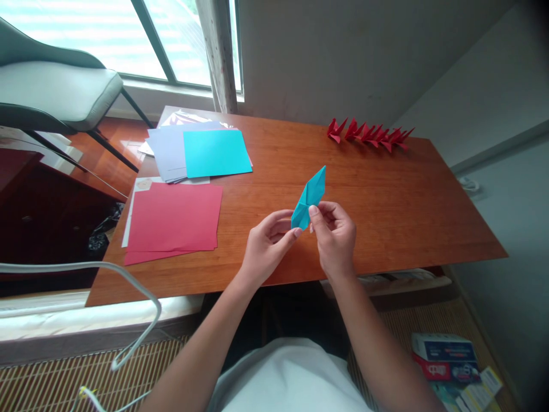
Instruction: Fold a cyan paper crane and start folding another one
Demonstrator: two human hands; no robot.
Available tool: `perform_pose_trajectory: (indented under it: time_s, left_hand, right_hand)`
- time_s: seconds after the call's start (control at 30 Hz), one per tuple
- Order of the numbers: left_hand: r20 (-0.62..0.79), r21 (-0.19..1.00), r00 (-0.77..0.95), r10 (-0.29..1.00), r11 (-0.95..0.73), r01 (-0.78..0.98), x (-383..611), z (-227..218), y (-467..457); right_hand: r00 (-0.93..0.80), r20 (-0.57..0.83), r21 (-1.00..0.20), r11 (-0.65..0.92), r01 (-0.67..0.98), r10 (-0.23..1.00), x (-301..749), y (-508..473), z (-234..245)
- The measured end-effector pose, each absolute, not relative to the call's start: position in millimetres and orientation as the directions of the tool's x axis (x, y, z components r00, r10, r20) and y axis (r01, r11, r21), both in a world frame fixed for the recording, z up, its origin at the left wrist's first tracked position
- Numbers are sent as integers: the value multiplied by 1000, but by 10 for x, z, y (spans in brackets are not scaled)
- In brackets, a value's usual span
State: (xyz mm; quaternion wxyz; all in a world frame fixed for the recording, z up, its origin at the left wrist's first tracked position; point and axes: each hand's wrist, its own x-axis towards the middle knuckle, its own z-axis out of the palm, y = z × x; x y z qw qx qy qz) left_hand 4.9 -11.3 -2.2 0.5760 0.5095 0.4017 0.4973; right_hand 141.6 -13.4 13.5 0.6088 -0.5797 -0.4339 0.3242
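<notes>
A folded turquoise paper piece, long and pointed, is held upright above the wooden table. My left hand pinches its lower left end with thumb and fingers. My right hand pinches its lower right edge, thumb on top. Both hands hover over the table's near edge, close together.
Red paper sheets lie at the left. Behind them is a stack of lilac sheets topped by a turquoise sheet. A row of red folded paper figures stands at the far right. A chair, a white cable and boxes on the floor surround the table.
</notes>
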Motion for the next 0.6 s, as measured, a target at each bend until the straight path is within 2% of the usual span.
perform_pose_trajectory:
  time_s: [0.1, 0.17, 0.23, 0.33, 0.4, 0.5, 0.6]
  left_hand:
    - [331, 938, -23, 943, -326, 121, 80, -44, -164]
    - [476, 851, -27, 879, -453, 266, 95, -58, -205]
    - [519, 808, 34, 854, -504, 304, 100, -69, -235]
    - [478, 836, 65, 876, -476, 272, 85, -73, -236]
    - [394, 899, 46, 918, -396, 186, 67, -68, -211]
    - [194, 979, 30, 980, -192, -65, 47, -61, -158]
    - [27, 962, 32, 999, -17, -272, 38, -51, -119]
  right_hand:
    - [424, 234, -949, 111, 295, 875, 1402, -151, 156]
    - [402, 305, -899, 122, 421, 864, 1376, -165, 169]
    - [365, 360, -857, 150, 493, 858, 1345, -178, 184]
    - [247, 395, -822, 221, 524, 885, 1313, -193, 209]
    - [144, 397, -808, 271, 524, 907, 1312, -201, 221]
    - [60, 384, -807, 303, 507, 922, 1332, -211, 219]
    - [46, 324, -863, 276, 424, 945, 1353, -220, 196]
